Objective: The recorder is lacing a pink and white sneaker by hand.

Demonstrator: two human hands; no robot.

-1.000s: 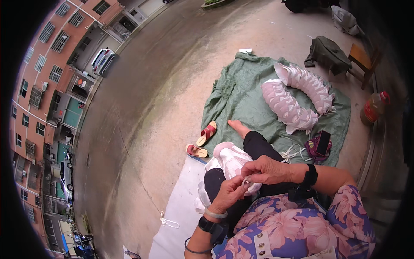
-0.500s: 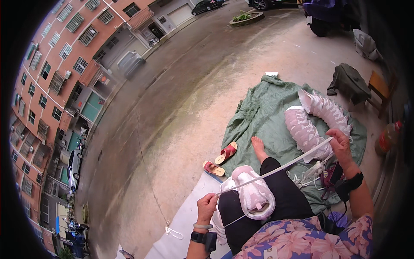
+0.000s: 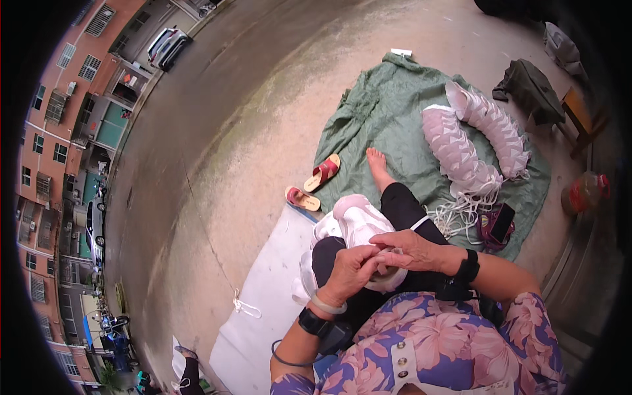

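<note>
Across dark-trousered legs (image 3: 411, 214), one pale pink-and-white shoe (image 3: 363, 222) is resting, apparently propped for close work | left hand (image 3: 349, 271) and right hand (image 3: 415, 250) are bunching fingertips together over it; what they're pinching, I cannot tell | loose white laces (image 3: 454, 217) are lying rightward on green sheet (image 3: 362, 115), likely for reach

On my remote head feed I see the left hand (image 3: 350, 271) touching the right hand (image 3: 411, 250) over a pink-and-white shoe (image 3: 356, 212). From them, red sandals (image 3: 323, 172) lie at eleven o'clock, two curved shoe stacks (image 3: 453, 141) on a green sheet (image 3: 388, 108) at one, white laces (image 3: 473, 203) at two.
</note>
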